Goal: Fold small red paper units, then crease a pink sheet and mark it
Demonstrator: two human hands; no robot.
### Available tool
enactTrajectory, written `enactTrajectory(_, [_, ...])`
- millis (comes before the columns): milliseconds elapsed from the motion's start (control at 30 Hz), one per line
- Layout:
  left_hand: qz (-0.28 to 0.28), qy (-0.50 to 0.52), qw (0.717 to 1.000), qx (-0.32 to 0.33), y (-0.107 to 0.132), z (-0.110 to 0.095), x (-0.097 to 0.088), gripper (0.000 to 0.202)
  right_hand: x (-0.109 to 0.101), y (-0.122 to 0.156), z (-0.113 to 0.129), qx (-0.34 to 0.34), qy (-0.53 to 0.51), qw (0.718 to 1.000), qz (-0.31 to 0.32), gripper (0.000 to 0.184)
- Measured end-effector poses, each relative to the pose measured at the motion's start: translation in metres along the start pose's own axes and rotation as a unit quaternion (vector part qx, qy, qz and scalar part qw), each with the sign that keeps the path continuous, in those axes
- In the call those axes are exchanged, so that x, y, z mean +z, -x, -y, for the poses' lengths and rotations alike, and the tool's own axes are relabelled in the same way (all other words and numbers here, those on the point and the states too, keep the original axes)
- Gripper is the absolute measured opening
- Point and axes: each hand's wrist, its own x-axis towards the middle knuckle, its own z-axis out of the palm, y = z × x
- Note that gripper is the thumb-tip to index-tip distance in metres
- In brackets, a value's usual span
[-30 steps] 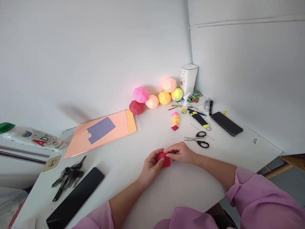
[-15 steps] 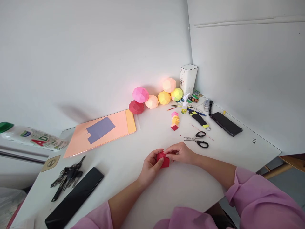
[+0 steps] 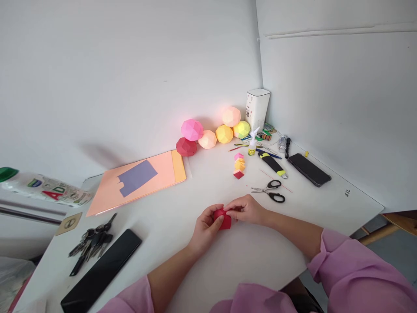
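Between both hands, over the middle of the white table, is a small folded piece of red paper (image 3: 225, 222). My left hand (image 3: 207, 224) grips it from the left, thumb on the near face and fingers curled behind. My right hand (image 3: 245, 209) pinches its upper right edge between thumb and fingers. The paper's far side is hidden by the fingers. A pair of black-handled scissors (image 3: 272, 190) lies partly spread just beyond my right hand. Farther back is a row of small pink, yellow, orange and red paper pieces (image 3: 239, 165).
Several faceted paper balls (image 3: 207, 139) stand against the wall. A glue bottle (image 3: 252, 147), a box cutter (image 3: 273, 164) and a phone (image 3: 309, 169) are at the right. Leftward lie coloured paper sheets (image 3: 107, 191), keys (image 3: 93, 241), a black case (image 3: 102, 271) and a bottle (image 3: 45, 189).
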Motion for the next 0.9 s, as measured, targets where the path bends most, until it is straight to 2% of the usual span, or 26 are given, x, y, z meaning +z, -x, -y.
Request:
enactTrajectory(300, [-0.041, 0.002, 0.999, 0.015, -0.003, 0.004, -0.002, 0.036, 0.002, 0.003, 0.007, -0.03, 0.064, 0.997, 0.036, 0.024])
enactTrajectory(433, [-0.046, 0.02, 0.999, -0.002, -0.003, 0.004, -0.001, 0.038, 0.005, 0.004, 0.004, -0.034, 0.115, 0.993, 0.023, 0.022])
enactTrajectory(567, [-0.039, 0.027, 0.999, -0.002, -0.003, 0.006, 0.0, 0.037, 0.007, 0.004, -0.002, -0.089, 0.177, 0.98, 0.0, 0.018])
enactTrajectory(733, [-0.038, -0.042, 0.997, 0.052, -0.004, 0.008, -0.001, 0.025, 0.007, 0.003, -0.006, -0.16, 0.214, 0.963, -0.019, 0.02])
enactTrajectory(833, [-0.054, -0.083, 0.991, 0.084, -0.004, 0.007, -0.001, 0.02, 0.007, 0.002, -0.007, -0.177, 0.21, 0.961, -0.037, 0.02])
enactTrajectory(900, [-0.041, -0.096, 0.991, 0.082, -0.004, 0.006, -0.001, 0.017, 0.007, 0.002, -0.007, -0.178, 0.207, 0.961, -0.036, 0.02])
